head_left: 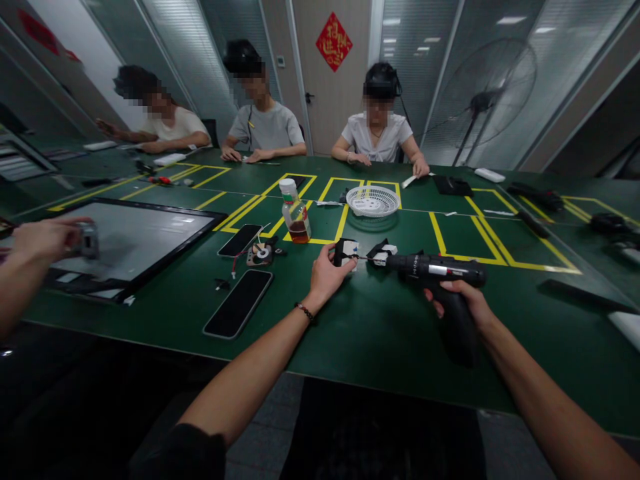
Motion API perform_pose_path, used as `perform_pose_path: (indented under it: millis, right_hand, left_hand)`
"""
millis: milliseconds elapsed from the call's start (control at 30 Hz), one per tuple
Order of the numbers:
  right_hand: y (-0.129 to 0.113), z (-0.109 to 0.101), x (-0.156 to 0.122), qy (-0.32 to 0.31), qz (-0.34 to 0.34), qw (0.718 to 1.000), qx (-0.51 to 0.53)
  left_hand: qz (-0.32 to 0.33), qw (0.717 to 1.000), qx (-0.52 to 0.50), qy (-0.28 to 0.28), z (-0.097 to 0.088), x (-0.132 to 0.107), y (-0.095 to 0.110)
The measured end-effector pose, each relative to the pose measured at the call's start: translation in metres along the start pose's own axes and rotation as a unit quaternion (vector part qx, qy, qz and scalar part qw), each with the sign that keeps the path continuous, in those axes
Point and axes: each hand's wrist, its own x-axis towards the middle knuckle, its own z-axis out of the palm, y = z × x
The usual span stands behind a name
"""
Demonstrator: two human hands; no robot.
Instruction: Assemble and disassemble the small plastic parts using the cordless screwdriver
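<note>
My right hand (463,297) is wrapped round the grip of a black power drill (435,269), which lies level and points left. The drill's thin bit reaches a small black-and-white part (346,252). My left hand (327,270) closes on that part, its thumb close to the bit's tip; what kind of part it is I cannot make out. Just beyond the drill's nose lies a white block with black tape (384,253). Left of my left hand are a phone (239,304), a small speaker-like piece with wires (261,252) and a second dark phone (241,240).
A bottle with brown liquid (297,217) and a white plastic basket (373,201) stand beyond my hands. At left, another person's hand (47,240) holds a grey object over a framed panel (135,230). Three people sit across the green table (370,333).
</note>
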Motion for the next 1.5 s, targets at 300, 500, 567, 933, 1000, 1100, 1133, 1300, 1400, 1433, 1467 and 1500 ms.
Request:
perform_pose_path:
  millis: [300,500,567,933,1000,1100,1133,1300,1400,1433,1467,1500]
  right_hand:
    - [-0.001,0.002,-0.001,0.013,-0.004,1.000,-0.013]
    - [-0.001,0.011,-0.002,0.012,-0.034,0.999,-0.014]
    - [-0.002,0.013,-0.004,0.006,-0.027,1.000,-0.004]
    - [0.002,0.005,-0.001,-0.027,-0.024,0.999,-0.024]
    - [0.002,0.004,-0.002,-0.036,-0.027,0.999,-0.025]
    - [0.002,0.005,-0.004,-0.032,-0.026,0.999,-0.015]
    - [0.002,0.006,-0.004,-0.031,-0.024,0.999,-0.012]
    - [0.001,0.010,-0.006,-0.030,-0.017,0.999,-0.005]
    - [-0.001,0.012,-0.006,-0.030,-0.016,0.999,-0.006]
    - [-0.001,0.013,-0.007,-0.029,-0.016,0.999,-0.008]
    - [-0.002,0.014,-0.007,-0.028,-0.018,0.999,-0.011]
    - [-0.002,0.014,-0.007,-0.027,-0.020,0.999,-0.013]
  left_hand:
    - [-0.010,1.000,-0.019,-0.010,0.000,0.001,-0.003]
    - [-0.060,0.992,-0.094,-0.063,0.005,0.007,-0.011]
    - [-0.094,0.985,-0.121,-0.077,0.004,0.011,-0.012]
    - [-0.107,0.975,-0.181,-0.070,0.001,0.017,-0.016]
    - [-0.084,0.981,-0.159,-0.074,0.003,0.016,-0.017]
    - [-0.045,0.990,-0.117,-0.072,0.005,0.013,-0.018]
    - [-0.035,0.992,-0.102,-0.070,0.005,0.012,-0.017]
    - [-0.003,0.995,-0.073,-0.065,0.005,0.010,-0.016]
    - [-0.008,0.996,-0.070,-0.059,0.005,0.009,-0.014]
    - [-0.011,0.996,-0.068,-0.057,0.005,0.009,-0.014]
    - [-0.012,0.996,-0.067,-0.057,0.005,0.008,-0.013]
    - [-0.013,0.996,-0.067,-0.058,0.005,0.008,-0.013]
